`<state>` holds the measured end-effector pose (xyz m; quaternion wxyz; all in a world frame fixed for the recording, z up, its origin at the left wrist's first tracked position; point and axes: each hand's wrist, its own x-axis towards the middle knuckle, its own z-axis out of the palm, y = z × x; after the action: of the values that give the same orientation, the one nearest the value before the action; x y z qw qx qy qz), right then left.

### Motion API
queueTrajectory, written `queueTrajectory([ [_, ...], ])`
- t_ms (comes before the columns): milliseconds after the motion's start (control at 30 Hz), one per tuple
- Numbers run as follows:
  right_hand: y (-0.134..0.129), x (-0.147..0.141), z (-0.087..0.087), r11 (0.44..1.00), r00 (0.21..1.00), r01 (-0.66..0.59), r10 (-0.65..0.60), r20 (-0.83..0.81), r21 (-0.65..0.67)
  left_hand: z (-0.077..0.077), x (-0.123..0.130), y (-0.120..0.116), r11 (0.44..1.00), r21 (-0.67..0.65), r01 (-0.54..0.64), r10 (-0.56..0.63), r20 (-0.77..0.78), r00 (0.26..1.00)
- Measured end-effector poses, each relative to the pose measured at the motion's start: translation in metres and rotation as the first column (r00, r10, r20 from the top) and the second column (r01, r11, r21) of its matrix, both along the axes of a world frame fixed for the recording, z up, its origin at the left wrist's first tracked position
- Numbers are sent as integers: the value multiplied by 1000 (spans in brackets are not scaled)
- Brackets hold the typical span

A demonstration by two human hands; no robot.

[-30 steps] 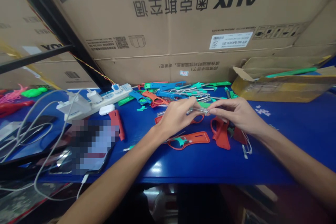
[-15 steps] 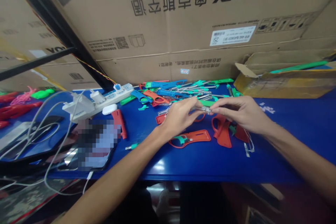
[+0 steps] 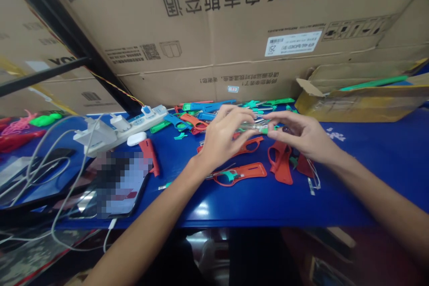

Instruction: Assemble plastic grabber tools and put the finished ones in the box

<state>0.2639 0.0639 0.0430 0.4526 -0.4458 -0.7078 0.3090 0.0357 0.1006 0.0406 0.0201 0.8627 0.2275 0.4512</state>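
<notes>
My left hand is closed on a small clear part, held above the blue table. My right hand pinches the green end of something small, much of it hidden by the fingers. The two hands almost meet. Below them lie a red casing with a ring-shaped handle and a green piece on it. Another red casing is under my right hand, beside a small part on white wires.
Behind the hands is a pile of blue, orange and green casings with metal rods. An open cardboard box stands back right. At left are a power strip, white cables and a phone.
My left hand has risen slightly, its fingers more arched over the part. My right hand's fingers have spread a little, and a green end now shows between the hands. The view has shifted slightly.
</notes>
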Motion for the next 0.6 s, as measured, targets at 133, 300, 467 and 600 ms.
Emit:
queueTrajectory([
  [133, 0, -8, -7, 989, 997, -75, 71, 37, 127, 0, 5, -6, 997, 50, 60, -55, -97, 994],
  [300, -4, -11, -5, 982, 990, -119, 106, 98, 144, 1, 10, -11, 989, -95, 116, -121, -42, 992],
  [467, -3, -4, 0, 989, 992, -81, 68, 106, 123, 12, -13, 2, 876, -440, 199, -213, 18, 977],
  [600, -3, 0, 7, 964, 933, -265, 256, 253, 2, 18, -40, 15, 696, -718, 16, -378, -347, 858],
])
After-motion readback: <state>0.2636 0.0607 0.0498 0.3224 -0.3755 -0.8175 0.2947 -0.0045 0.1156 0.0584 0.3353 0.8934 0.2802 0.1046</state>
